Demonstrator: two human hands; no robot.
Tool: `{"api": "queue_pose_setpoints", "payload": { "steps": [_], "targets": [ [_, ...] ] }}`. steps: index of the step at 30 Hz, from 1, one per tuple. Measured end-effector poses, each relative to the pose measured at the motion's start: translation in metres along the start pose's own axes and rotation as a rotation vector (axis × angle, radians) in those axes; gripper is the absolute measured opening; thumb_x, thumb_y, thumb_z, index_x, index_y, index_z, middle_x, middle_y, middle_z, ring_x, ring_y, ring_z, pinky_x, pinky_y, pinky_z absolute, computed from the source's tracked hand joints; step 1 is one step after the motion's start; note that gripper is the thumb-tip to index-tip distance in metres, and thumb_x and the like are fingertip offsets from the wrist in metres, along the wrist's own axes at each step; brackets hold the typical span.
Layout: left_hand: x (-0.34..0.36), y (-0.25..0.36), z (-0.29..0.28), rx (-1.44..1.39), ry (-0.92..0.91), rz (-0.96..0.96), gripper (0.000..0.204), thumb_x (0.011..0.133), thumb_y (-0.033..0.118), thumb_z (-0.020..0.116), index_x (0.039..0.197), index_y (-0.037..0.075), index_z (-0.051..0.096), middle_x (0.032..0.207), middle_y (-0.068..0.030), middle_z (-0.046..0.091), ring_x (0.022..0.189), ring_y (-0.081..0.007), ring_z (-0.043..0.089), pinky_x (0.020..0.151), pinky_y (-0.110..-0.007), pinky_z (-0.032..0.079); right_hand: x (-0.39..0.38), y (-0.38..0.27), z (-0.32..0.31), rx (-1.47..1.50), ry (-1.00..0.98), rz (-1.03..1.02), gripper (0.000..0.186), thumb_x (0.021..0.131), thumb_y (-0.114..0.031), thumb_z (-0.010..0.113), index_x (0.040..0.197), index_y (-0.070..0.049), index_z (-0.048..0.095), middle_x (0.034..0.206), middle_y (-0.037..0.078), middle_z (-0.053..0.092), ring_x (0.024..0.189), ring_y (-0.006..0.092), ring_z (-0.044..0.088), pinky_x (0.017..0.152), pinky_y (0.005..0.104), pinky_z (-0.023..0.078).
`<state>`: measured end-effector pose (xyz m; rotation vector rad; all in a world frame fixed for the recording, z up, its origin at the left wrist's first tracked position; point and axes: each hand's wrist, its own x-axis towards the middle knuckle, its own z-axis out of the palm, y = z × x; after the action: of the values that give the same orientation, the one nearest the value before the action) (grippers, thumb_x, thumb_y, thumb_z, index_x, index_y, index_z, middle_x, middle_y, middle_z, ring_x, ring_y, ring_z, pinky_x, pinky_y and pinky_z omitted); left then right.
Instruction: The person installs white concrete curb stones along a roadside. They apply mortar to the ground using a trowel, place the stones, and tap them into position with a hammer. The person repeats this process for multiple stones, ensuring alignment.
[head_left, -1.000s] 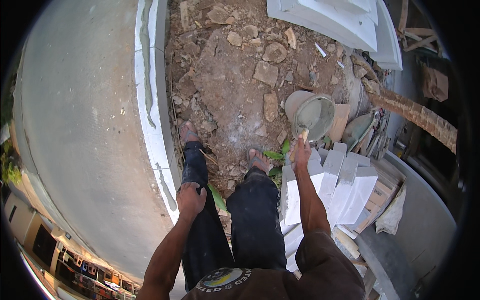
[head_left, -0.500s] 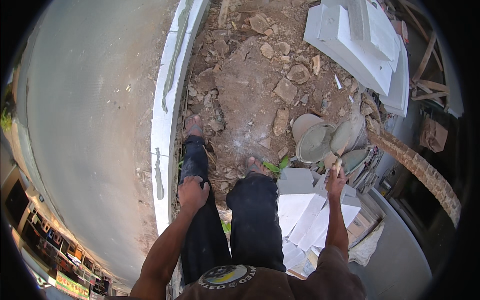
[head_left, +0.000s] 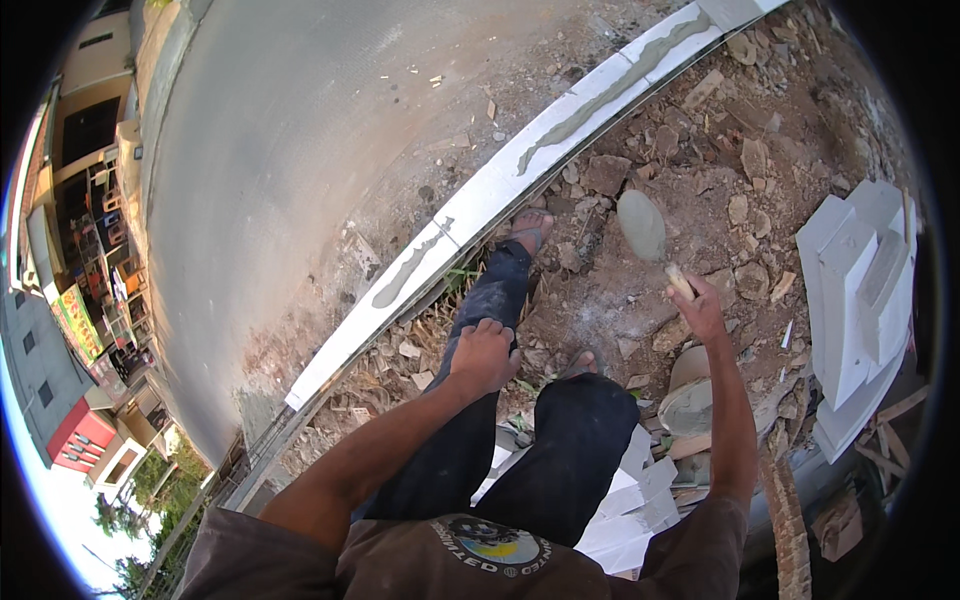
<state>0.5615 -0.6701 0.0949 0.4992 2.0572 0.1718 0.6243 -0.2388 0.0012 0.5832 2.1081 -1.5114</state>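
My left hand (head_left: 485,355) rests on my left knee, holding nothing, its fingers loosely curved and slightly apart. In my right hand (head_left: 702,310) is a trowel's pale handle (head_left: 682,283); its oval blade (head_left: 642,225) carries grey mortar, held over the rubble. A bucket of grey mortar (head_left: 687,400) stands below it, partly behind my right forearm. Past my left foot runs a row of white blocks (head_left: 480,200) forming a narrow edge, with grey mortar beads (head_left: 600,105) on top, one long and one shorter.
Loose stacks of white blocks (head_left: 840,300) lie at the right and under me (head_left: 640,500). Broken stones and soil (head_left: 750,230) cover the ground round my feet. A paved surface (head_left: 250,150) lies beyond the edge; buildings show at far left. A long rough beam (head_left: 785,530) is at lower right.
The view has turned, so the white edge runs diagonally. My right hand has lifted the trowel with mortar from the bucket toward the edge. My left hand stays on my knee.
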Motion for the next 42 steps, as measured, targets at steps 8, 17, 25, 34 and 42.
{"api": "queue_pose_setpoints", "payload": {
  "steps": [8,17,25,34,42],
  "targets": [
    [-0.008,0.001,0.008,-0.112,0.063,-0.058,0.034,0.093,0.034,0.065,0.111,0.005,0.07,0.117,-0.0115,0.066,0.126,-0.0264,0.055,0.107,-0.045,0.042,0.203,-0.119,0.145,-0.433,-0.512,-0.41,0.048,0.085,-0.039,0.078,0.116,-0.003,0.072,0.093,0.017,0.073,0.083,0.0342,0.07,0.076,0.0454,0.055],
    [-0.011,0.001,0.019,-0.238,0.14,-0.102,0.035,0.092,0.034,0.067,0.113,0.006,0.07,0.116,-0.0098,0.066,0.126,-0.025,0.054,0.107,-0.044,0.04,0.23,-0.166,0.314,-0.812,-0.627,-0.799,0.028,0.076,-0.023,0.072,0.1,-0.008,0.075,0.104,0.016,0.074,0.102,0.0364,0.07,0.092,0.0481,0.054],
    [-0.01,-0.003,0.016,-0.238,0.069,-0.118,0.039,0.092,0.036,0.067,0.118,0.007,0.069,0.12,-0.0099,0.065,0.129,-0.0248,0.053,0.11,-0.044,0.038,0.235,-0.169,0.299,-0.958,-0.572,-0.852,0.024,0.079,-0.012,0.073,0.103,-0.012,0.074,0.105,0.011,0.071,0.107,0.0308,0.069,0.092,0.0465,0.053],
    [-0.007,-0.003,0.011,-0.202,0.011,-0.101,0.042,0.094,0.039,0.064,0.12,0.007,0.069,0.123,-0.0099,0.065,0.13,-0.0241,0.052,0.111,-0.045,0.038,0.248,-0.163,0.2,-1.068,-0.433,-0.789,0.033,0.089,-0.018,0.074,0.122,-0.016,0.073,0.12,0.005,0.068,0.121,0.0274,0.06,0.1,0.048,0.047],
    [-0.008,-0.006,0.002,-0.202,0.006,-0.079,0.041,0.094,0.037,0.065,0.12,0.006,0.069,0.124,-0.0105,0.066,0.131,-0.0247,0.052,0.111,-0.045,0.038,0.256,-0.141,0.134,-1.096,-0.245,-0.749,0.044,0.087,-0.014,0.072,0.13,-0.018,0.069,0.114,0.003,0.065,0.116,0.0262,0.058,0.102,0.0454,0.042]
  ]
}}
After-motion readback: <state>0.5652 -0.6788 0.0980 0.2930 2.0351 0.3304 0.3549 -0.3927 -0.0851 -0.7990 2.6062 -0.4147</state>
